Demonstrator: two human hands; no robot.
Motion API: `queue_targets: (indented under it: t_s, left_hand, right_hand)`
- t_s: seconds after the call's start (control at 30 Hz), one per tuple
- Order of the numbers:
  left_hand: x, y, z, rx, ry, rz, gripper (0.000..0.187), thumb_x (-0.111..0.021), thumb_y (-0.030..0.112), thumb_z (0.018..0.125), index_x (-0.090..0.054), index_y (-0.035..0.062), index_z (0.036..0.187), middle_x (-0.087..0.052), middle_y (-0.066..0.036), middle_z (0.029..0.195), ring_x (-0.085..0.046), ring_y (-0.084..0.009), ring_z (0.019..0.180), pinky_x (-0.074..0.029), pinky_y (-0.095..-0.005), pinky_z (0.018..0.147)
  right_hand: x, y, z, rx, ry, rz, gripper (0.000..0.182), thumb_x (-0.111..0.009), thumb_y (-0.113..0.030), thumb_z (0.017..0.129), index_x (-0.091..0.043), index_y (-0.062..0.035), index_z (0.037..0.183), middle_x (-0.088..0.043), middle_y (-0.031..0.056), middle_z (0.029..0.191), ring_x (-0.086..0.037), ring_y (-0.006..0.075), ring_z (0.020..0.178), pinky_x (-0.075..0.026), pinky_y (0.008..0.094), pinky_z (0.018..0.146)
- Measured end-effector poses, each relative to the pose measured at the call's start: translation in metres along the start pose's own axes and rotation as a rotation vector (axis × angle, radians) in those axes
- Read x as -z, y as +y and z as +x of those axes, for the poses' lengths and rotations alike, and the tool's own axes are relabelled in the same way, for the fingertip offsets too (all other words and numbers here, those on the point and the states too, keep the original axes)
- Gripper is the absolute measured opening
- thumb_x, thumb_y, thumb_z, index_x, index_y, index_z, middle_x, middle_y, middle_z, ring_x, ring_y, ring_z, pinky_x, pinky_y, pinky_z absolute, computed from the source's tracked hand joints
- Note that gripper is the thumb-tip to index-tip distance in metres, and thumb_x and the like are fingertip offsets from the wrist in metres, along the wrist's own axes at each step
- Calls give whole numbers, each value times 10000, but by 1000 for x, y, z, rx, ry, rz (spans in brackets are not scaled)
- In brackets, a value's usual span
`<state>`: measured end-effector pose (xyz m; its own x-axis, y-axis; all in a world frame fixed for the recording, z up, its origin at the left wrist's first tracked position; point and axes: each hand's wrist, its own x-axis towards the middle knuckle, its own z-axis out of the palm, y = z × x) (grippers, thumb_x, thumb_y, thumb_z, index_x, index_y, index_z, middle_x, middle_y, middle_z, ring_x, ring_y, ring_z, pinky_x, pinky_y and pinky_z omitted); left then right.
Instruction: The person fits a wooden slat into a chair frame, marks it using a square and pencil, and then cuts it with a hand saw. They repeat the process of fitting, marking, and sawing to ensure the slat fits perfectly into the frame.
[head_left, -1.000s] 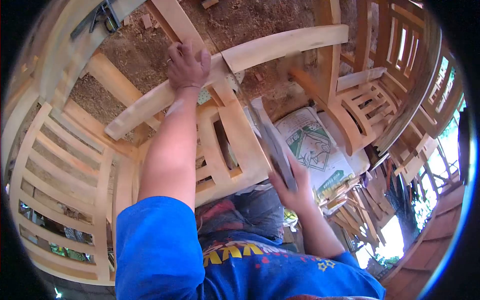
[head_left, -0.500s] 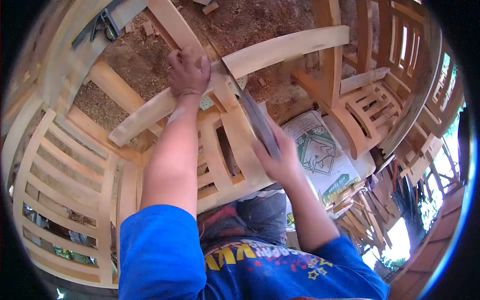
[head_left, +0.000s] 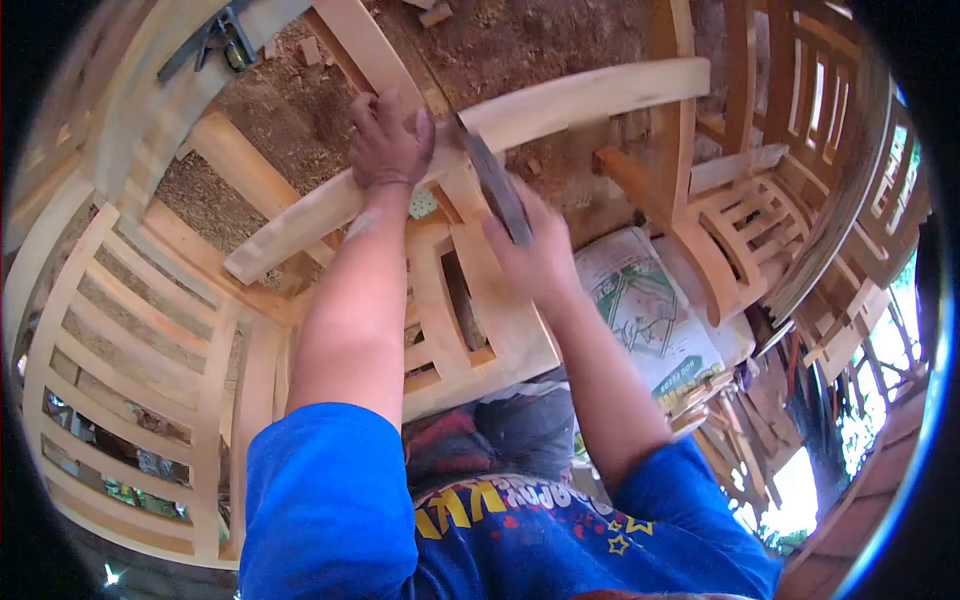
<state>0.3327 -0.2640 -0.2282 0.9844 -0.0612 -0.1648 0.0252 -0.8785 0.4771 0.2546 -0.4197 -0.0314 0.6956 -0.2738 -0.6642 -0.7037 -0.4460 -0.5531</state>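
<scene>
A long, slightly curved wooden board lies slantwise across the wooden frame in front of me. My left hand presses down on it near its middle, the fingers curled over its far edge. In my right hand is a handsaw, its handle hidden in my grip. The blade crosses the board just right of my left hand and points up and away from me. How deep the blade sits in the wood is hidden. Beneath the board stands a slatted wooden seat, close to my lap.
A slatted wooden panel stands at left, and another slatted chair at right. A printed feed sack lies beside the seat. A dark tool rests on curved wood at upper left. Shavings cover the ground; scrap wood is piled at right.
My right hand has pushed the saw forward, up and away from me. My left hand keeps its place on the board. The whole view has shifted slightly.
</scene>
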Motion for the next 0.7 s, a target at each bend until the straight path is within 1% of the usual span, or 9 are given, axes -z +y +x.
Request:
queue_targets:
  t_s: [0.07,0.13,0.23,0.3,0.37,0.4,0.47,0.57,0.7]
  left_hand:
    - [0,0,1,-3,9,6,585,-703,428,894,-453,265,1397,-456,-170,1312,-580,-445,1151,-549,-596,867]
    - [-6,-2,0,-53,95,3,561,-714,403,871,-476,238,1352,-470,-162,1281,-580,-440,1093,-576,-577,789]
    - [1,3,0,-34,67,22,559,-711,400,873,-476,232,1353,-464,-163,1277,-573,-437,1102,-577,-577,791]
    - [-1,2,-1,6,17,0,585,-688,447,897,-449,263,1398,-450,-160,1340,-571,-437,1174,-546,-603,860]
    - [-3,1,-2,5,15,-2,594,-671,476,909,-438,279,1418,-445,-155,1370,-575,-434,1206,-532,-616,893]
    - [-4,-1,-1,-17,43,7,590,-665,483,909,-441,281,1417,-447,-152,1369,-579,-431,1202,-533,-616,891]
    - [-4,-1,-3,-27,54,23,581,-659,485,909,-449,281,1411,-450,-148,1365,-590,-427,1190,-535,-618,885]
    - [-1,4,1,1,40,25,568,-662,469,908,-461,275,1403,-454,-147,1358,-607,-424,1164,-541,-621,870]
    - [-1,0,-2,18,41,7,570,-668,450,909,-460,267,1407,-455,-150,1351,-615,-431,1145,-551,-617,853]
  right_hand:
    - [42,0,-86,-74,-65,-8,609,-739,-203,904,-541,-8,1447,-723,299,1128,-737,405,1080,-562,448,937]
    - [86,-26,-159,-211,-159,-96,628,-702,-131,897,-510,-10,1483,-742,264,1124,-748,388,1076,-564,436,934]
    - [108,-36,-186,-344,-219,-8,645,-700,-122,887,-503,-10,1491,-742,258,1124,-750,394,1063,-567,435,932]
    - [74,-6,-137,3,-106,-66,646,-710,-121,875,-514,-2,1479,-742,258,1123,-746,400,1063,-565,449,928]
    - [28,26,-60,-78,-87,-33,613,-722,-194,886,-551,27,1431,-724,292,1135,-718,426,1089,-557,447,935]
    - [4,25,-15,-23,-19,28,612,-736,-242,890,-565,41,1404,-715,304,1130,-713,429,1080,-558,440,927]
    - [-12,10,49,-104,-139,25,600,-743,-247,896,-571,45,1390,-715,304,1127,-716,426,1069,-560,442,919]
    - [15,-8,-4,-76,-106,26,596,-737,-239,906,-561,46,1399,-724,289,1116,-725,428,1060,-563,440,919]
    - [89,-24,-164,-172,-144,-54,631,-720,-176,915,-506,32,1471,-744,262,1111,-756,359,1053,-564,413,923]
